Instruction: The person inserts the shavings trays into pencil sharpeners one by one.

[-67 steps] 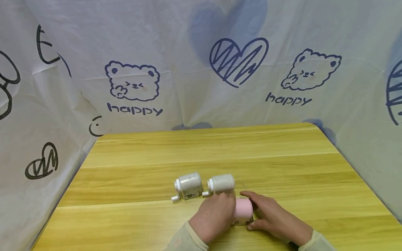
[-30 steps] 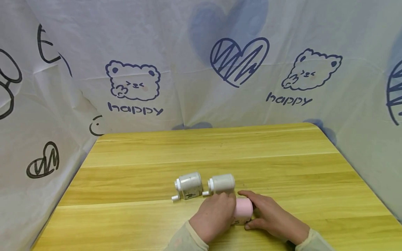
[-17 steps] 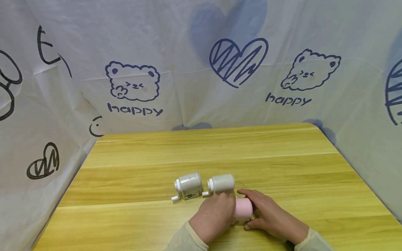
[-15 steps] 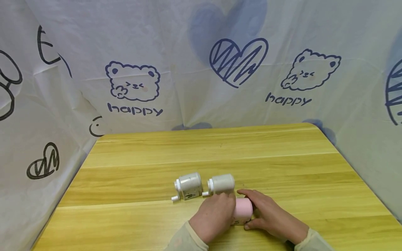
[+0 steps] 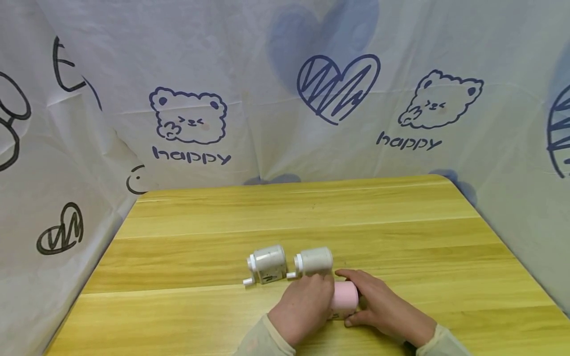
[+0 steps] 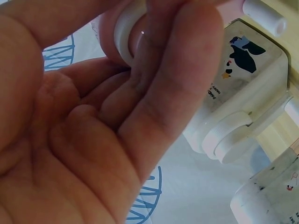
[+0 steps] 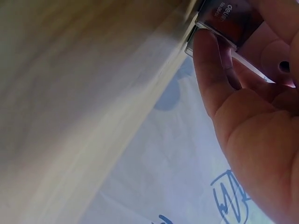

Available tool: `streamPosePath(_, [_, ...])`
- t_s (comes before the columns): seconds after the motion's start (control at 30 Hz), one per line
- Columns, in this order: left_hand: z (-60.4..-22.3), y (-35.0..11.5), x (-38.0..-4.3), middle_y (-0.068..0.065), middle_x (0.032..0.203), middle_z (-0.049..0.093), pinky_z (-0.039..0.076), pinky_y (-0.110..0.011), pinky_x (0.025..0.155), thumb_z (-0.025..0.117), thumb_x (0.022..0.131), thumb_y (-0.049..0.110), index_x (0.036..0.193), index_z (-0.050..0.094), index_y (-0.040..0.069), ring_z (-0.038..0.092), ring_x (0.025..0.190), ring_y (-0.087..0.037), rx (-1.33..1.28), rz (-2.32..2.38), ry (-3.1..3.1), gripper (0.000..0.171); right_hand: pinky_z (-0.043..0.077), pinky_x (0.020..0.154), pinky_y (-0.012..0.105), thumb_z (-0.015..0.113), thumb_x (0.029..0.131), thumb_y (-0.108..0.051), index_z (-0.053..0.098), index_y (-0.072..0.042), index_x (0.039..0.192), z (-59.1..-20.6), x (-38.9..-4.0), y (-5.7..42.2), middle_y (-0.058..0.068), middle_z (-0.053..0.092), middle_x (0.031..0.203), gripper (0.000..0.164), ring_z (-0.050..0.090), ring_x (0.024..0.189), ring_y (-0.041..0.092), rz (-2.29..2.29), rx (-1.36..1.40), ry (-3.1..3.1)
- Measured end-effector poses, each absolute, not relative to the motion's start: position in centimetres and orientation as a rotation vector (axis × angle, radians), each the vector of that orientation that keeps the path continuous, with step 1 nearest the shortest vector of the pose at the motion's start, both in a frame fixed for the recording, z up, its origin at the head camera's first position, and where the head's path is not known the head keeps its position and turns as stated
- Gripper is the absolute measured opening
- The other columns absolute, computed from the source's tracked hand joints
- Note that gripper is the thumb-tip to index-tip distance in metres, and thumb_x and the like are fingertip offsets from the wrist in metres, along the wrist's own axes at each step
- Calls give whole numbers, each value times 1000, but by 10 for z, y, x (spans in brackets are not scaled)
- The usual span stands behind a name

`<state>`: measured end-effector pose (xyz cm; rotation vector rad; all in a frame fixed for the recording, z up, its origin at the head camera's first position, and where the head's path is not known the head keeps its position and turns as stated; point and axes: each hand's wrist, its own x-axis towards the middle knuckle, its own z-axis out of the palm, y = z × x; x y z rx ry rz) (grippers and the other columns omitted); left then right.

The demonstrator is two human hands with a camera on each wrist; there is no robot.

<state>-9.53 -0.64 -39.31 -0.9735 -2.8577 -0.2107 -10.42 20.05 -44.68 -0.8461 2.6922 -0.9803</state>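
A pink hand-crank pencil sharpener (image 5: 345, 295) stands on the table near the front, between both hands. My left hand (image 5: 307, 306) curls its fingers round the crank end, covering most of it in the head view. In the left wrist view a white ring (image 6: 122, 37) and a white crank knob (image 6: 266, 17) show past those fingers. From the right, my right hand (image 5: 385, 306) grips the back end, thumb on the near side and fingers on the far side. Its fingers lie against the dark see-through shavings drawer (image 7: 229, 18) in the right wrist view.
Two greyish-white crank sharpeners stand just beyond the left hand: the left sharpener (image 5: 269, 262) and the right sharpener (image 5: 315, 259), partly hidden by that hand. Their cranks point left. The wooden table (image 5: 187, 222) is bounded by white cloth (image 5: 262, 99) with drawings.
My right hand has shifted slightly to the left along the pink pencil sharpener's back end. The left hand and all the sharpeners have stayed in place.
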Motion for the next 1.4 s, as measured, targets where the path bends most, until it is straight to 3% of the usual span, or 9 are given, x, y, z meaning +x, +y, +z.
streamPosePath(0.17, [-392, -6, -95, 3, 69, 52, 37, -23, 42, 78, 72, 21, 84, 60, 8, 49, 54, -8, -988, -238, -2859, 26, 44, 94, 47, 77, 73, -50, 38, -9, 143, -444, -105, 203, 8, 51, 134, 90, 53, 116, 24, -976, -834, 2668])
streamPosePath(0.37, [-393, -3, -98, 1, 71, 53, 38, -23, 44, 77, 74, 19, 86, 59, 6, 48, 55, -10, -1054, -367, -2880, 25, 48, 87, 37, 81, 70, -44, 36, -5, 143, -434, -110, 219, -3, 57, 115, 95, 56, 100, 10, -1009, -758, 2614])
streamPosePath(0.8, [-390, 40, -114, -3, 79, 61, 40, -18, 47, 72, 79, 10, 97, 61, 4, 51, 58, -8, -1070, -429, -2897, 22, 50, 75, 33, 85, 68, -27, 37, 6, 137, -421, -118, 274, 3, 55, 100, 91, 55, 90, 20, -985, -439, 2603])
streamPosePath(1.4, [-399, 76, -146, -2, 81, 61, 42, -20, 49, 74, 80, 14, 100, 60, 6, 54, 62, -9, -942, -381, -2958, 25, 48, 72, 35, 81, 73, -34, 44, 3, 130, -428, -120, 284, 2, 53, 92, 78, 53, 84, 19, -916, -293, 2606])
